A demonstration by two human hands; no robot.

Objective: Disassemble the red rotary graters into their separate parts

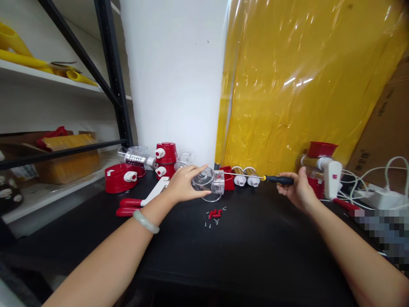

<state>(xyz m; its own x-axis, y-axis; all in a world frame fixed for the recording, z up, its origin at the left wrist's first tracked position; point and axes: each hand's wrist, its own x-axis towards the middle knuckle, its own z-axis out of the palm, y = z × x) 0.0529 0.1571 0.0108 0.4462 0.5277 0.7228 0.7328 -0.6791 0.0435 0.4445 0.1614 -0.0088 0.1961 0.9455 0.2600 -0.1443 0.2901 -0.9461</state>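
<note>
My left hand [187,184] grips a clear plastic grater housing [217,182] from its left side, thumb below and fingers over the top. In my right hand [298,189] is a long screwdriver [277,180] with a black and yellow handle, held level. Its thin shaft points left, and the tip meets the right side of the clear housing; the exact contact is too small to make out. Below the housing, small red plastic parts [215,213] and several loose screws [210,226] lie on the black table [249,256]. Two grater drums [239,177] stand behind the screwdriver shaft.
Red bases [118,179], another clear housing [134,155] and red-handled white cranks [134,207] lie at the left. An assembled grater [330,170], white cables [354,187] and a power adapter [388,197] are at the right. A shelf rack [110,55] borders the left.
</note>
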